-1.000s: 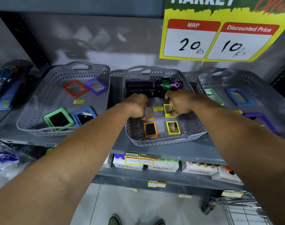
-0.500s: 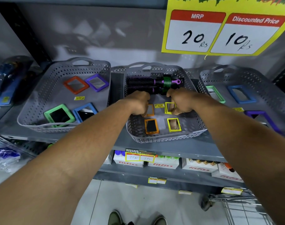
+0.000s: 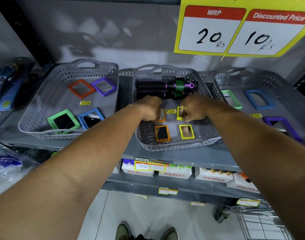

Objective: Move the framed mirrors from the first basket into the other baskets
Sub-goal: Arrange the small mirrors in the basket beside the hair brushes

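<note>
**Inspector:** Report the position of both hands.

**Operator:** Both hands are inside the centre grey perforated plastic basket (image 3: 208,138), which sits on the grey metal shelf (image 3: 191,157). The left hand (image 3: 150,110) is curled over the orange-framed rectangular mirror (image 3: 161,115) in the middle of the basket floor, fingers pressed down on its left side. Whether that mirror is lifted or only touched cannot be determined; the hand covers most of it. The right hand (image 3: 194,108) pinches the yellow-framed rectangular mirror (image 3: 181,113) by its right edge, and the frame stands tilted off the floor.

**Inspector:** What else is in that basket?

**Operator:** A second orange-framed mirror (image 3: 162,133) and a second yellow-framed mirror (image 3: 186,132) lie flat near the front wall, side by side. A yellow price sticker (image 3: 170,111) lies between the two hands. Black-and-purple round hairbrushes (image 3: 163,88) lie along the rear wall.

**Inspector:** State the contents of the other baskets.

**Operator:** The left grey basket (image 3: 37,108) holds four framed mirrors: red-orange (image 3: 81,88) and purple (image 3: 104,86) toward the rear, green (image 3: 63,121) and blue (image 3: 91,118) at the front. The right grey basket (image 3: 287,94) holds a green (image 3: 232,99) and a blue (image 3: 259,99) mirror at the rear and a purple one (image 3: 281,126) at the front.
</note>
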Tool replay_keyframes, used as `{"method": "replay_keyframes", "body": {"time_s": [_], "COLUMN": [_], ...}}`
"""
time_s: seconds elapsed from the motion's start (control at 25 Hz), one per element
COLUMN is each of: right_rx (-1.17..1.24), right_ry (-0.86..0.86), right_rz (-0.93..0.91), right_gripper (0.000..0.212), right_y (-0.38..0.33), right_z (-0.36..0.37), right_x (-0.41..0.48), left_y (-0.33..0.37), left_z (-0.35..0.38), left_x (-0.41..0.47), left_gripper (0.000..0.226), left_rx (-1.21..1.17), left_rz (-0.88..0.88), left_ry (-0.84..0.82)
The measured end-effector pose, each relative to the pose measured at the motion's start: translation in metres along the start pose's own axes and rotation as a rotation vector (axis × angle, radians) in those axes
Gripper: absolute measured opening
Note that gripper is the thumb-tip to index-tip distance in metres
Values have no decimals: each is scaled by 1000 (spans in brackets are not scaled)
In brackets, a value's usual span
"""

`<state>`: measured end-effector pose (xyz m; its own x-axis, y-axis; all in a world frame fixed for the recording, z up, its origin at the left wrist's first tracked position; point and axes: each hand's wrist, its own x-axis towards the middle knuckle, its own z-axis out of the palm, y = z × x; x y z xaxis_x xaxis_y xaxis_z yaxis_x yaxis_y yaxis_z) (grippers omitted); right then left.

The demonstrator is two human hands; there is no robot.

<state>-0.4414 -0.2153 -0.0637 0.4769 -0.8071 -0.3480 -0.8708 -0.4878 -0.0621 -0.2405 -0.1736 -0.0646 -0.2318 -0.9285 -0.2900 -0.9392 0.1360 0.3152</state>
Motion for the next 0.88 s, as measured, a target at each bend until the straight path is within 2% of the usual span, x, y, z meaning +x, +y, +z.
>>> {"method": "replay_keyframes", "body": {"time_s": [0.24, 0.44, 0.6, 0.72, 0.88], "right_rx": [18, 57, 67, 72, 65], "right_ry": [14, 24, 28, 26, 36], "right_rz": [1, 4, 2, -1, 0], "right_gripper": [54, 71, 72, 74, 88], "right_y": [0, 0, 0, 1, 3], "right_z": [-3, -2, -1, 0, -4], "right_x": [0, 1, 1, 2, 1], "left_y": [4, 5, 4, 5, 7], "left_z": [0, -1, -1, -1, -6], "left_x": [0, -1, -1, -2, -5], "left_gripper": [37, 45, 42, 53, 65], "left_rx": [30, 69, 60, 47, 40], "left_rz": [9, 11, 16, 6, 4], "left_ry": [-13, -7, -10, -19, -22]}}
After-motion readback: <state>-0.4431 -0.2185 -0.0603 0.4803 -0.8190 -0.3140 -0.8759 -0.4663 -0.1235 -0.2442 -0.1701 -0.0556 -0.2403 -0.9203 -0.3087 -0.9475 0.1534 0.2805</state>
